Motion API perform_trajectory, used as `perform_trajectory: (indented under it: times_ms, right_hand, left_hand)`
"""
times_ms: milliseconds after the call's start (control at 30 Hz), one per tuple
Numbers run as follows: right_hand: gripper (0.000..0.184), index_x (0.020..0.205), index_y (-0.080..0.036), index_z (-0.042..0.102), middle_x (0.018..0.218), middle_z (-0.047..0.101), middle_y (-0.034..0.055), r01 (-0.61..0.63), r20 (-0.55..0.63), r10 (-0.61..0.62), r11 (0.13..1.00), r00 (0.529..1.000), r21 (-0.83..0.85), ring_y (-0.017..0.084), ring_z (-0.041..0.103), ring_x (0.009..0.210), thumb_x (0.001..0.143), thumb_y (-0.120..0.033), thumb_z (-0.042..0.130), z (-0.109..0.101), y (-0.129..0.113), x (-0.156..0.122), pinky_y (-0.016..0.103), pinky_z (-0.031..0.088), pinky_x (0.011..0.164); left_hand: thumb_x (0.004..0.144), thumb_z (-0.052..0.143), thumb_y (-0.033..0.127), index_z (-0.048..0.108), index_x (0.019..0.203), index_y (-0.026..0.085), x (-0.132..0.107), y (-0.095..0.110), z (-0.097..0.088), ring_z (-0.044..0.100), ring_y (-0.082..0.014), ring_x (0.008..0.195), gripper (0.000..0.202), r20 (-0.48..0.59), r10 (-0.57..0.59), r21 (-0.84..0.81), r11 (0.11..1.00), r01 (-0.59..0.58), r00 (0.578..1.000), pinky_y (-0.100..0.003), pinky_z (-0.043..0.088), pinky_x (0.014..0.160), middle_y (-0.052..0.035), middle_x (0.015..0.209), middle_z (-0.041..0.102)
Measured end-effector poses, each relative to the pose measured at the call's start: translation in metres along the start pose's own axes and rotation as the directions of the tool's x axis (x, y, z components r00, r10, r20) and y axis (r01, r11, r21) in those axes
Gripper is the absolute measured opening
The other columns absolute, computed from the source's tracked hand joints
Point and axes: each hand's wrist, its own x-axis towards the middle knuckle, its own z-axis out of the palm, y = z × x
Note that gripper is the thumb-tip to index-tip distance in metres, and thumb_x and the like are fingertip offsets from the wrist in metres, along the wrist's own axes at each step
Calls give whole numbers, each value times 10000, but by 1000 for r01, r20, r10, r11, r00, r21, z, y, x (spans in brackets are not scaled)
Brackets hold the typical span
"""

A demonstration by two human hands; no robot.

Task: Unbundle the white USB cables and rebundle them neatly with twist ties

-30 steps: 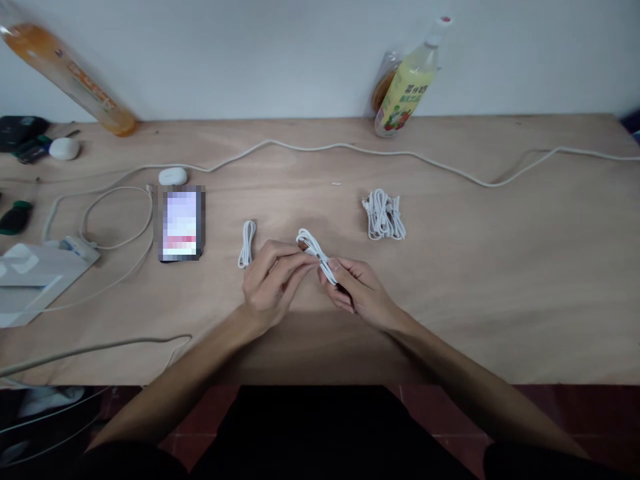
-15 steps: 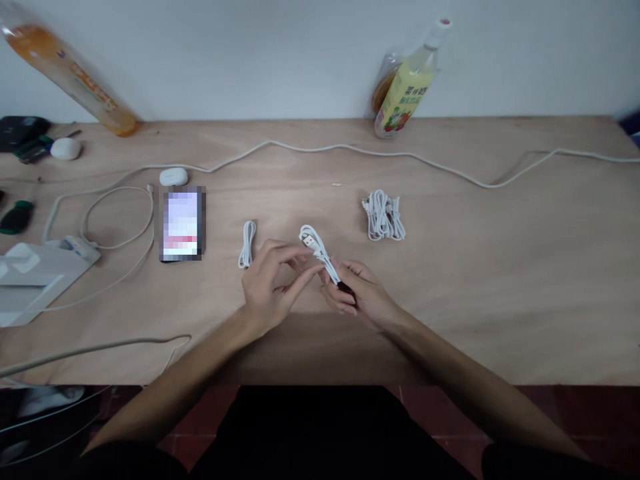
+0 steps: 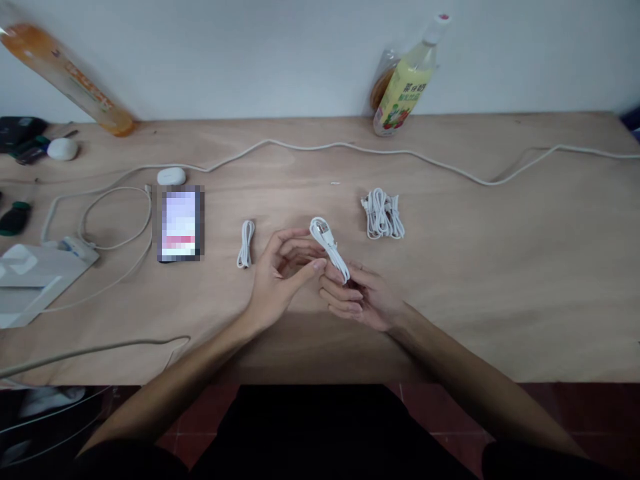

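A coiled white USB cable [image 3: 334, 252] is pinched in my right hand [image 3: 373, 300], its metal plug lying near the top loop and its lower end among the fingers. My left hand [image 3: 270, 287] is beside it with fingers curved and thumb apart, nothing visible between them. Its thumb tip comes close to the right fingers; whether they touch I cannot tell. Left of my left hand, another coiled white cable [image 3: 245, 245] lies on the wooden table [image 3: 480, 280]. Several bundled white cables [image 3: 383, 215] rest in a group farther back on the right.
A phone [image 3: 181, 223] with a blurred screen lies left, near a white earbud case [image 3: 171, 177]. One long white cord [image 3: 320, 148] crosses the table's back. A yellow-labelled bottle [image 3: 406, 90] and an orange drink bottle [image 3: 70, 80] lean toward the wall. A green-black screwdriver [image 3: 15, 218] is far left.
The held cable has turned over in my right hand and shifted slightly right, so its plug shows another side. A dark piece at its lower end is now mostly hidden. My left fingers moved slightly right.
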Motion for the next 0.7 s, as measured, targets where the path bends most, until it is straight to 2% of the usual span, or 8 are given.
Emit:
perform_trajectory:
  times_ms: [133,267,467,567,700]
  right_hand:
    - [368,763,-213,526,546,323,-99,-78,61,75,996,995,39,96,198,467,1056,-390,662,0,1,0,173,276,428]
    - [374,789,-212,544,567,346,-90,-132,81,130,991,988,15,102,235,482,1074,-443,618,-1,4,0,190,297,459]
    - [333,931,-193,633,597,374,-81,-157,14,158,986,987,-57,111,261,489,1062,-481,528,-7,7,0,210,256,450]
    - [384,941,-186,640,591,380,-82,-165,-35,163,984,986,-74,108,247,484,1071,-509,480,-8,6,0,216,249,454]
    - [485,943,-184,645,588,402,-84,-160,-70,153,981,986,-107,103,269,476,1046,-640,514,-7,4,0,223,243,443]
  left_hand:
    - [866,918,289,738,1195,206,2,3,-1,823,-232,1031,384,53,-117,-40,992,119,992,-385,619,1031,-41,1031,859]
    - [814,964,339,796,1142,206,2,6,0,830,-231,968,392,42,-206,-49,977,208,978,-361,615,989,-26,947,865]
    - [738,1011,353,838,1097,213,3,4,1,807,-186,885,422,-46,-261,-130,959,253,964,-307,611,926,-17,893,863]
    - [730,1015,359,846,1088,206,4,3,-1,809,-199,903,424,-55,-259,-135,959,250,964,-319,609,932,-29,896,864]
    - [727,1018,348,843,1105,204,6,3,-1,808,-202,900,441,-54,-257,-139,959,248,965,-330,612,933,-28,891,862]
